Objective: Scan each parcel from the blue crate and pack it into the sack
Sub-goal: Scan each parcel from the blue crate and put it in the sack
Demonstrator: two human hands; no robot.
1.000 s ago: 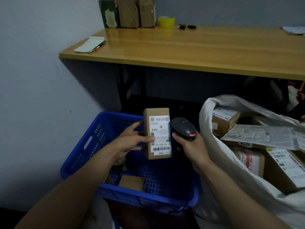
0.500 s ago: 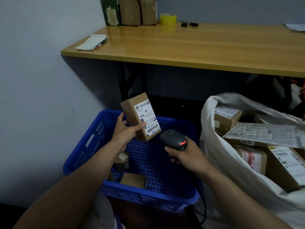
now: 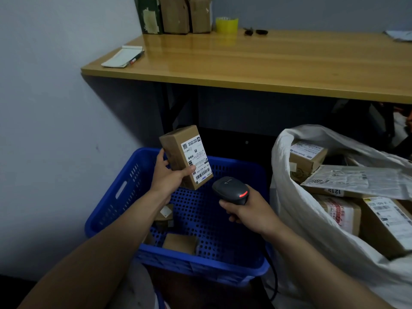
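Note:
My left hand (image 3: 170, 172) grips a small brown cardboard parcel (image 3: 186, 156) with a white barcode label, held tilted above the blue crate (image 3: 124, 197). My right hand (image 3: 247, 209) holds a black barcode scanner (image 3: 230, 189) with a red light, just right of and below the parcel, apart from it. A few small brown parcels (image 3: 180, 243) lie in the crate's near left corner. The white sack (image 3: 296, 210) stands open at the right, holding several labelled boxes (image 3: 306, 159) and a flat grey mailer (image 3: 356, 180).
A wooden table (image 3: 267, 61) spans the back above the crate, carrying a notepad (image 3: 122, 56), brown boxes (image 3: 185, 14), a yellow tape roll (image 3: 227, 24) and small dark items. A grey wall stands to the left. The scanner's cable (image 3: 275, 279) hangs between crate and sack.
My left hand has lifted the parcel up and left and tilted it away from the scanner. My right hand has lowered the scanner toward the crate's middle.

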